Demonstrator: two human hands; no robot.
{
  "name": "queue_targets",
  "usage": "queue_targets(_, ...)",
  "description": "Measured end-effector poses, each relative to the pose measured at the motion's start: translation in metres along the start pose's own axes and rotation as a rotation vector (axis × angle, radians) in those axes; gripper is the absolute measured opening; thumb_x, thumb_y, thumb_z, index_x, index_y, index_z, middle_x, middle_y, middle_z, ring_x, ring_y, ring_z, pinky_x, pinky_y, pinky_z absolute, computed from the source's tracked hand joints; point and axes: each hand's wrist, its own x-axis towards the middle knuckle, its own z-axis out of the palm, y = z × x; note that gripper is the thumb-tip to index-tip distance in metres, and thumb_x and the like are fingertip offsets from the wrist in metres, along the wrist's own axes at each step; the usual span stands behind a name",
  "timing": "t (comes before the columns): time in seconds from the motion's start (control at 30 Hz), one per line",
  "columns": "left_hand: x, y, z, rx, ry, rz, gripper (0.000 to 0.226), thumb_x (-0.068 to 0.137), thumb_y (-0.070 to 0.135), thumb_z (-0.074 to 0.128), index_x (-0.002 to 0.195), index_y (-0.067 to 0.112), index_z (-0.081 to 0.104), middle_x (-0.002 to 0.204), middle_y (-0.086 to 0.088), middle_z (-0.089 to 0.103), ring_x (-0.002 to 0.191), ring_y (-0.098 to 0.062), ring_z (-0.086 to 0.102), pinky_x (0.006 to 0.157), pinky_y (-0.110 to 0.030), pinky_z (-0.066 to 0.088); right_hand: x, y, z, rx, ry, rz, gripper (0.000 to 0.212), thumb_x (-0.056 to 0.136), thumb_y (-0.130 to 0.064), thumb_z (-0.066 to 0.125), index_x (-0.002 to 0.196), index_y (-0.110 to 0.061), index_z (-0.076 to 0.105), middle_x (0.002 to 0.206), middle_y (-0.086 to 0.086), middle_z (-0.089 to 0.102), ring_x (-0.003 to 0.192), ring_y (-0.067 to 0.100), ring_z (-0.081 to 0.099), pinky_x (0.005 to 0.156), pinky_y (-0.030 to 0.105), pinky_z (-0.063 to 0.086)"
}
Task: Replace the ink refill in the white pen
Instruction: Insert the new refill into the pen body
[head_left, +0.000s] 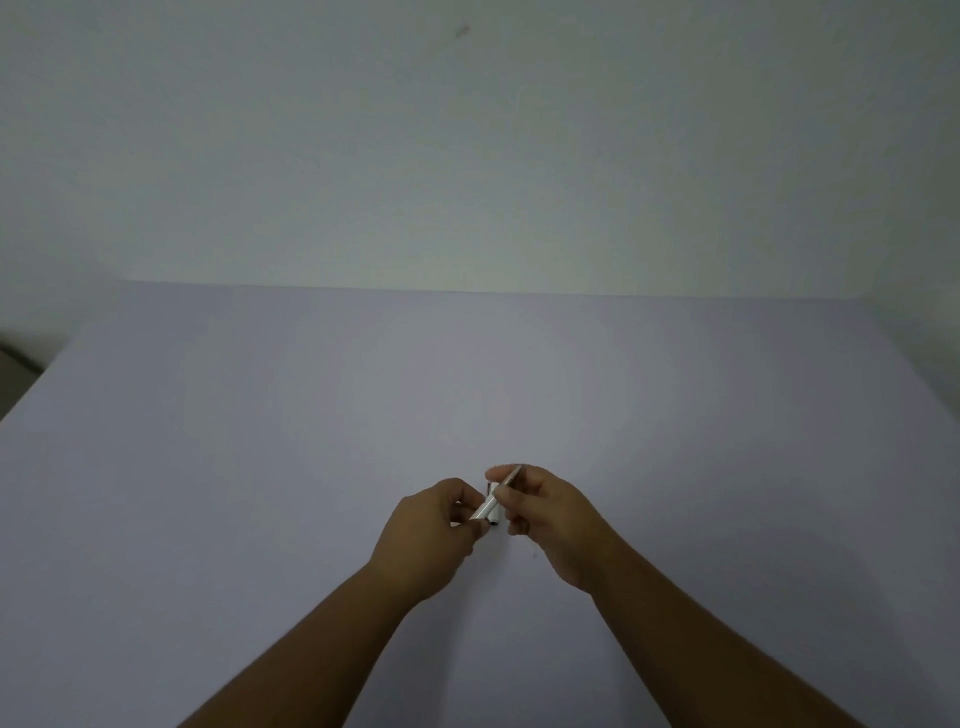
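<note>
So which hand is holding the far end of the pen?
The right hand. It pinches the far, upper end of the white pen, while the left hand grips the near, lower end.

A single head-worn wide-angle camera looks forward and down over the plain pale lilac surface (260, 467) — both bare forearms enter from the bottom edge, close below the lens — with a blank whitish wall (467, 156) filling the upper half.

Pale lavender table (260, 467), plain off-white wall (467, 156) behind, dim even light
</note>
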Motion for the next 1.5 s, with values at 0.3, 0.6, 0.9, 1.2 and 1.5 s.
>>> queue_targets(0.3,-0.001,0.002,-0.002,-0.006,0.020,0.001,0.015,0.082,0.023,0.067,0.076,0.034,0.058,0.080,0.011,0.069,0.067,-0.008,0.068,0.065,-0.023,0.055,-0.001,-0.004,0.002,-0.010,0.005,-0.017,0.010,0.085,-0.017,0.063,0.086,-0.022,0.071,0.066,-0.008,0.061,0.056,0.005,0.051,0.058,0.020,0.044)
queue_targets(0.6,0.000,0.005,0.001,-0.003,0.020,-0.002,0.010,0.081,0.024,0.068,0.079,0.031,0.061,0.081,0.009,0.069,0.069,-0.010,0.067,0.068,-0.025,0.056,0.001,-0.007,0.000,0.007,0.035,-0.008,0.008,0.084,-0.021,0.064,0.084,-0.019,0.071,0.072,0.001,0.063,0.054,0.007,0.050,0.057,0.022,0.045)
queue_targets(0.9,0.003,0.007,0.005,-0.015,0.024,-0.011,0.005,0.081,0.022,0.068,0.083,0.026,0.065,0.084,0.007,0.072,0.067,-0.011,0.068,0.074,-0.035,0.060,-0.001,-0.008,-0.003,0.046,0.051,0.002,0.016,0.085,-0.024,0.063,0.095,-0.012,0.068,0.084,0.010,0.064,0.053,0.010,0.048,0.055,0.024,0.043)
queue_targets(1.2,0.006,0.009,0.006,-0.010,0.030,-0.016,0.007,0.081,0.022,0.068,0.083,0.026,0.064,0.087,0.005,0.072,0.070,-0.012,0.068,0.073,-0.033,0.059,0.004,-0.012,-0.005,0.045,0.083,0.037,0.017,0.083,-0.030,0.065,0.084,-0.013,0.067,0.069,0.003,0.059,0.049,0.011,0.042,0.051,0.024,0.041)
queue_targets(1.5,0.008,0.009,0.009,-0.030,0.013,-0.023,0.007,0.080,0.020,0.069,0.085,0.024,0.066,0.085,0.004,0.072,0.068,-0.012,0.068,0.072,-0.032,0.059,0.006,-0.013,-0.004,-0.058,0.111,0.032,0.023,0.078,-0.040,0.068,0.075,-0.018,0.065,0.066,0.005,0.059,0.048,0.010,0.044,0.052,0.023,0.042)
